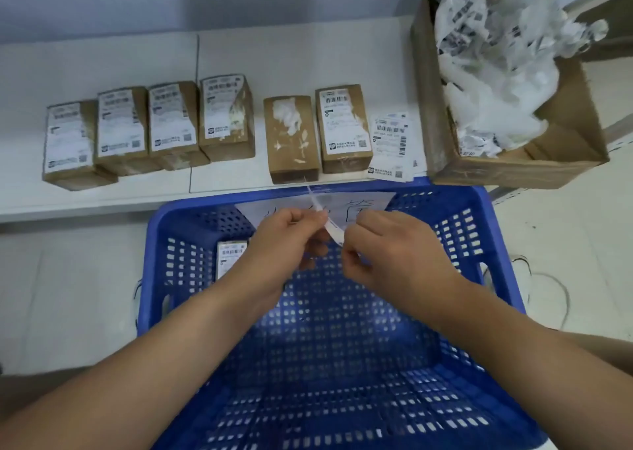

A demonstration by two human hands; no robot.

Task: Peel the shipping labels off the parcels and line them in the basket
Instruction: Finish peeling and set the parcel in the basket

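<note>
A thin white peeled label strip [329, 225] is pinched at its left end by the left hand [284, 244] and at its right end by the right hand [394, 250], above the blue perforated plastic basket [479, 209]. One labelled brown cardboard parcel [231, 257] stands inside against the basket's far left wall. A white handwritten sheet [363, 206] is fixed to the far rim; its writing is not legible. Beyond, on the white shelf [308, 55], six brown parcels are lined up. One, the stripped parcel [291, 137], carries only paper residue. Loose barcode labels [390, 148] lie beside an open cardboard box [561, 161] of crumpled label waste [496, 55].
</note>
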